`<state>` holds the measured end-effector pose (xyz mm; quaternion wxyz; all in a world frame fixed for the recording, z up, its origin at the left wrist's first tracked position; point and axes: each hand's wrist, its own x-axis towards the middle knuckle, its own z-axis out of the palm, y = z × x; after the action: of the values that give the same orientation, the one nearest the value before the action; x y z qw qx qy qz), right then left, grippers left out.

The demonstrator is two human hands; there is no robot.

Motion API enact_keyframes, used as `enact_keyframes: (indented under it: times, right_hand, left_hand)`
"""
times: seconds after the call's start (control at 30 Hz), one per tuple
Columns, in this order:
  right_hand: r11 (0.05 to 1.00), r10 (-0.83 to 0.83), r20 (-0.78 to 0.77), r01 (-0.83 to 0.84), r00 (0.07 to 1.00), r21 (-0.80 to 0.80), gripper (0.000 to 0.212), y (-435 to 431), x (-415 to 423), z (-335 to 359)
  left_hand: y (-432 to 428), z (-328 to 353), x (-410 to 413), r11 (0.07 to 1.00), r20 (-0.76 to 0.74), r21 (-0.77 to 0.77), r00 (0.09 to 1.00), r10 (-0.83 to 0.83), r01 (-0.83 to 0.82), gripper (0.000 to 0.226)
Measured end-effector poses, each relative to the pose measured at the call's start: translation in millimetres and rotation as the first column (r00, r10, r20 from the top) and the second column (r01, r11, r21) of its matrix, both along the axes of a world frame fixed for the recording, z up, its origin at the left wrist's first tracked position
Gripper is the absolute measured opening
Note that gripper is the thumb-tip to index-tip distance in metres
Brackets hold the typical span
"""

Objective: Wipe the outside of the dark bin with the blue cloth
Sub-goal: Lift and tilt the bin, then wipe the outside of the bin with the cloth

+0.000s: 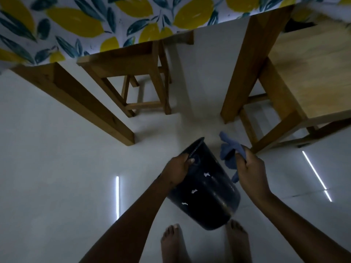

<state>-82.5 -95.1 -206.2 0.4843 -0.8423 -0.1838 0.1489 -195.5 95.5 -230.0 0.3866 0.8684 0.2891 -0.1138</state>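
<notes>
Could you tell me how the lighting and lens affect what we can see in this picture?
Head view: dim overall, so the dark bin shows little surface detail beside the blue cloth; bright streaks of glare reflect off the glossy floor; wide-angle distortion splays the table legs outward.

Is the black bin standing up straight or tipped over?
Tipped. The left hand holds the bin by its rim, slanted, bottom toward the feet.
</notes>
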Motion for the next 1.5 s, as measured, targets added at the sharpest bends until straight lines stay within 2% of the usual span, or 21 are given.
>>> enact_keyframes:
  times: [0.07, 0.13, 0.2, 0.27, 0.33, 0.37, 0.4, 0.43, 0.47, 0.53, 0.57, 0.63, 0.67, 0.77, 0.93, 1.03, 1.13, 1.23, 1.3, 1.4, 1.5]
  right_hand:
    - [0.996, 0.075, 0.087, -0.071, 0.993, -0.048, 0.019, 2.2, -8.8, -9.4]
    - [0.979, 0.191, 0.129, -0.179, 0.973, -0.097, 0.034, 0.5, -23.5, -27.5]
    - [0.922, 0.366, 0.121, -0.342, 0.923, -0.182, 0.051, -9.1, -38.2, -54.3]
    - [0.837, 0.521, 0.143, -0.471, 0.841, -0.278, 0.053, -22.2, -51.7, -82.6]
    - [0.686, 0.715, 0.299, -0.552, 0.632, -0.474, 0.038, -35.4, -58.2, -100.6]
    - [0.595, 0.8, 0.358, -0.555, 0.482, -0.582, 0.041, -40.7, -60.8, -108.4]
    - [0.499, 0.864, 0.34, -0.554, 0.371, -0.666, 0.044, -46.6, -61.5, -113.6]
    - [0.425, 0.899, 0.236, -0.603, 0.37, -0.675, 0.041, -52.2, -63.6, -114.6]
    - [0.437, 0.886, 0.166, -0.658, 0.434, -0.613, 0.046, -56.1, -65.6, -115.9]
    - [0.587, 0.772, 0.042, -0.686, 0.634, -0.43, 0.08, -59.8, -68.6, -116.1]
    - [0.652, 0.709, -0.016, -0.664, 0.705, -0.366, 0.089, -56.3, -71.5, -113.8]
    - [0.762, 0.595, -0.024, -0.573, 0.803, -0.3, 0.088, -41.2, -74.4, -113.6]
    - [0.769, 0.581, 0.028, -0.537, 0.813, -0.346, 0.084, -32.1, -74.0, -116.9]
    - [0.701, 0.617, 0.094, -0.491, 0.781, -0.518, 0.078, -4.9, -67.1, -127.7]
    - [0.694, 0.625, 0.12, -0.479, 0.771, -0.537, 0.065, -5.7, -58.7, -145.8]
    - [0.642, 0.694, 0.161, -0.503, 0.702, -0.579, 0.057, -21.7, -73.8, -153.5]
    - [0.624, 0.749, 0.243, -0.534, 0.616, -0.57, 0.056, -5.8, -73.1, -154.6]
    - [0.667, 0.7, 0.215, -0.516, 0.681, -0.537, 0.052, 28.0, -42.3, -161.6]
    - [0.686, 0.669, 0.187, -0.5, 0.72, -0.528, 0.055, 21.2, -43.8, -167.7]
    - [0.652, 0.719, 0.232, -0.523, 0.655, -0.549, 0.053, -11.5, -72.5, -168.0]
    - [0.641, 0.751, 0.269, -0.567, 0.603, -0.517, 0.053, 6.3, -64.3, -160.2]
  left_hand:
    - [0.6, -11.3, -1.2, 0.997, -0.018, -0.072, 1.0, 0.025, -0.026, 0.026]
    - [2.9, -22.6, -0.6, 0.994, -0.033, -0.099, 0.999, 0.034, -0.037, 0.02]
    - [7.0, -34.4, -0.5, 0.995, -0.041, -0.092, 0.998, 0.041, -0.045, 0.019]
    - [10.7, -43.8, -1.3, 0.996, -0.053, -0.077, 0.998, 0.038, -0.042, 0.021]
    - [13.3, -51.5, -1.6, 0.994, -0.049, -0.093, 0.997, 0.051, -0.056, 0.025]
    - [14.1, -53.7, -1.2, 0.994, -0.047, -0.098, 0.997, 0.053, -0.058, 0.027]
    - [14.9, -56.2, -0.6, 0.994, -0.04, -0.099, 0.998, 0.052, -0.056, 0.03]
    - [15.7, -58.4, 0.4, 0.994, -0.032, -0.099, 0.998, 0.051, -0.054, 0.032]
    - [16.6, -60.9, 1.3, 0.994, -0.022, -0.1, 0.999, 0.05, -0.052, 0.033]
    - [17.7, -64.3, 2.6, 0.993, -0.004, -0.107, 0.999, 0.05, -0.05, 0.033]
    - [18.0, -65.1, 2.8, 0.993, 0.0, -0.108, 0.999, 0.048, -0.048, 0.033]
    - [18.2, -66.1, 2.1, 0.993, 0.009, -0.105, 0.999, 0.045, -0.044, 0.035]
    - [18.5, -67.2, 0.7, 0.994, 0.017, -0.101, 0.999, 0.046, -0.044, 0.037]
    - [19.7, -70.6, -3.5, 0.995, 0.037, -0.087, 0.998, 0.045, -0.041, 0.038]
    - [22.0, -74.3, -4.9, 0.992, 0.058, -0.116, 0.997, 0.052, -0.045, 0.029]
    - [22.8, -77.1, -7.0, 0.993, 0.064, -0.105, 0.997, 0.053, -0.046, 0.028]
    - [24.0, -77.1, -7.5, 0.993, 0.066, -0.112, 0.997, 0.048, -0.04, 0.027]
    - [24.8, -78.2, -8.0, 0.989, 0.072, -0.142, 0.996, 0.06, -0.049, 0.03]
    - [25.2, -77.2, -8.7, 0.987, 0.052, -0.147, 0.996, 0.069, -0.06, 0.03]
    - [25.4, -76.9, -9.0, 0.99, 0.038, -0.134, 0.998, 0.053, -0.047, 0.027]
    - [25.1, -75.8, -6.5, 0.988, 0.056, -0.15, 0.997, 0.053, -0.044, 0.026]
